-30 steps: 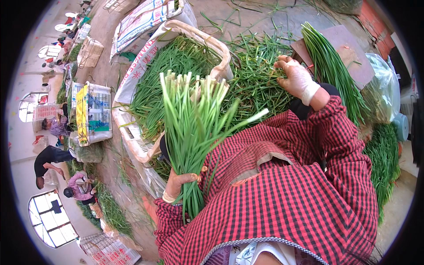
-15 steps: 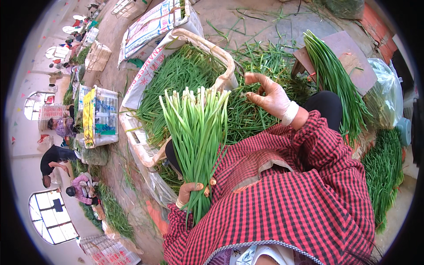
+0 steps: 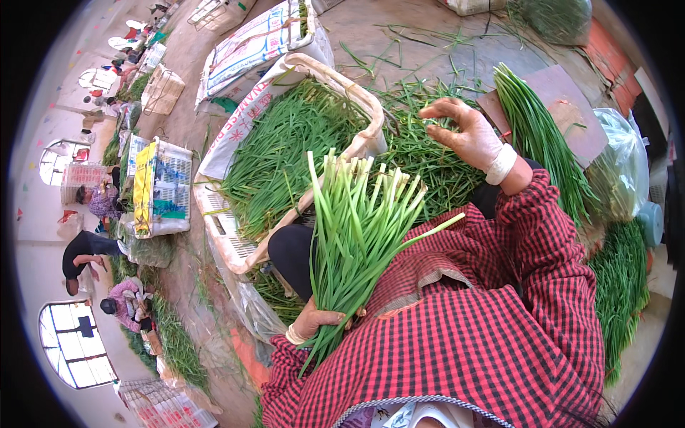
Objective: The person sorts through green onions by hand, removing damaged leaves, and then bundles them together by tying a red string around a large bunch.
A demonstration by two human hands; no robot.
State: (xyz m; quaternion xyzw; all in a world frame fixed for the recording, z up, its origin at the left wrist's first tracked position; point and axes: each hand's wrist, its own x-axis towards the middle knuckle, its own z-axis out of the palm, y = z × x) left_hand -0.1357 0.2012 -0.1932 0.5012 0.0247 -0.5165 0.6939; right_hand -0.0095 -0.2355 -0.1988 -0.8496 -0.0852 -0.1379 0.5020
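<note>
Although pale-ended, slender green bunched stalks (image 3: 357, 246)

Worn on the left side of a person's head, a wide fisheye camera looks steeply down over a checked shirt (image 3: 457, 342), close enough that the left hand (image 3: 319, 322) and right hand (image 3: 467, 135) sit well inside the frame. The view faces past the lap to a basket (image 3: 371, 114) and the floor (image 3: 492, 50) beyond, with a bunch of greens (image 3: 360, 235) near its middle. At left, a distant window (image 3: 75, 346) and co-worker (image 3: 85, 251) appear small and tipped sideways, edged by the lens's curved black border.
</note>
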